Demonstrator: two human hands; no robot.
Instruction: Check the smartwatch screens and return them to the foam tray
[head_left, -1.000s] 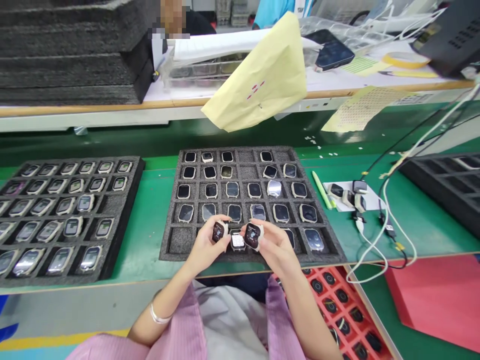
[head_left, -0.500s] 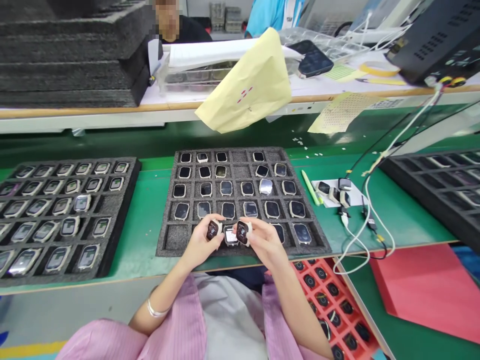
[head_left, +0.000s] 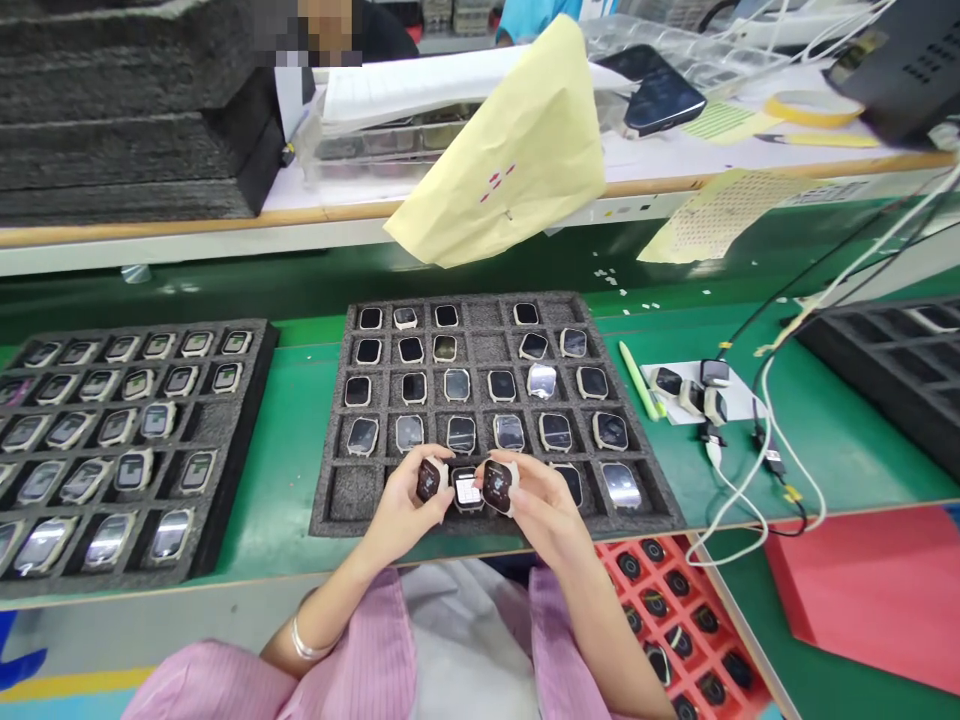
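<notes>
My left hand is closed round a small cream-cased watch body with a dark lit screen. My right hand grips a second watch body of the same kind. Both are held just above the near row of the middle black foam tray. Between them a third watch with a bright white screen lies in its tray cell. Most other cells of this tray hold watch bodies face up.
A second foam tray full of watches lies at the left. At the right are a green pen, loose watches on white paper, cables and another black tray. A red tray sits below the table edge. A person sits behind the far shelf.
Both hands keep their watches in almost the same place over the near row. The view has shifted a little; nothing was picked up or put down.
</notes>
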